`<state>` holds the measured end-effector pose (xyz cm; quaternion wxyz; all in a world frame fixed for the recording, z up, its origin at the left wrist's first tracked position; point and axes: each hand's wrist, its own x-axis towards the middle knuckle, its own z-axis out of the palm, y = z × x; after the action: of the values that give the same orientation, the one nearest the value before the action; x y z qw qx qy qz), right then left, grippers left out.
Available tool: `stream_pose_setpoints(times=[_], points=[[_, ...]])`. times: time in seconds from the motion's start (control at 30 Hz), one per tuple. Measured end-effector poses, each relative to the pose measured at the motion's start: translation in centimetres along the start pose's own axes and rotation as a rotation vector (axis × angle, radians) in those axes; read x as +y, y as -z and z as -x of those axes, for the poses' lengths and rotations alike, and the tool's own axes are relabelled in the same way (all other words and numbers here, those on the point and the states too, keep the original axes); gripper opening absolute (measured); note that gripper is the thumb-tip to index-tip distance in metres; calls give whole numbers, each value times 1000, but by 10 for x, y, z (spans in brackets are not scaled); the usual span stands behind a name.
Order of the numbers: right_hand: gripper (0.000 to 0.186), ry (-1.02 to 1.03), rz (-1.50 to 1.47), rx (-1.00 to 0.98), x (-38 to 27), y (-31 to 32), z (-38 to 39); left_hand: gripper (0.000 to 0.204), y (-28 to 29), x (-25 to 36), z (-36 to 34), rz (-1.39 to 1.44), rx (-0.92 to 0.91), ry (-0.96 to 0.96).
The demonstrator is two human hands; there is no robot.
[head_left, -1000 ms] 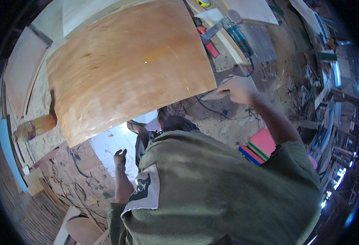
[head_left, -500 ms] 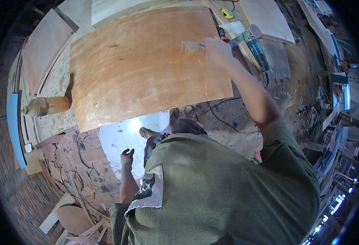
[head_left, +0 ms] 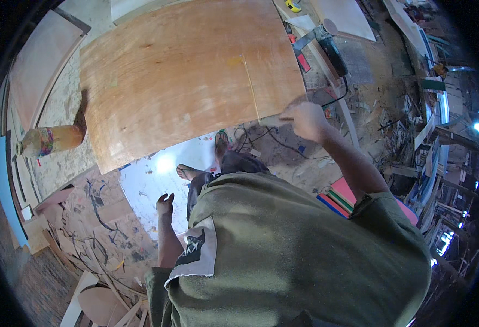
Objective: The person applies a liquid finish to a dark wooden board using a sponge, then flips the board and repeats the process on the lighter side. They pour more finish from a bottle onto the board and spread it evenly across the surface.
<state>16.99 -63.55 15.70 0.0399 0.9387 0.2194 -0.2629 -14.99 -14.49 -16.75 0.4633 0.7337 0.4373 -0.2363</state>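
Observation:
A large sheet of brown plywood (head_left: 174, 82) lies before me, with a thin amber streak (head_left: 249, 87) running down its right part. Just off the sheet's near right corner is my right hand (head_left: 308, 121), closed around a thin, flat greyish tool (head_left: 273, 119). Motion smears that tool, so its kind does not show; its far end overlaps the sheet's near edge. My left hand (head_left: 165, 205) hangs low at my side, fingers loosely bent and apart, holding nothing. A bottle (head_left: 51, 140) of amber liquid is left of the plywood, its neck pointing left.
Beyond the right edge are an angle grinder (head_left: 329, 46) with its cord, a red tool (head_left: 303, 61) and a yellow tape measure (head_left: 293, 6). Another wooden panel (head_left: 46, 60) lies far left. Coloured boards (head_left: 344, 193) stand by my right elbow. Cables (head_left: 283, 144) and scraps cover the floor.
My right hand has moved from over the plywood toward me, past its near right corner. The view has shifted slightly, uncovering the red tool and more coloured boards. My left hand still hangs down.

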Motion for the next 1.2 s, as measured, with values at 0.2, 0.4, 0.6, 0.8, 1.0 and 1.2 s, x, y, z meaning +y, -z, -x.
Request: stream_pose_setpoints(times=[0.2, 0.4, 0.6, 0.8, 1.0, 1.2], points=[[40, 97, -316, 517, -36, 28, -33, 57, 35, 3, -7, -19, -19, 76], [35, 131, -5, 605, -52, 20, -129, 59, 64, -4, -5, 101, 43, 57], [31, -113, -66, 448, -15, 72, -175, 57, 54, -39, 14, 118, 114, 83], [33, -45, 53, 347, 4, 66, -187, 62, 30, -63, 41, 112, -1, 185], [36, 6, 9, 103, -55, 25, -67, 57, 8, -66, 28, 66, -29, 200], [30, 109, -210, 205, -79, 9, -23, 60, 7, -22, 2, 70, -41, 60]])
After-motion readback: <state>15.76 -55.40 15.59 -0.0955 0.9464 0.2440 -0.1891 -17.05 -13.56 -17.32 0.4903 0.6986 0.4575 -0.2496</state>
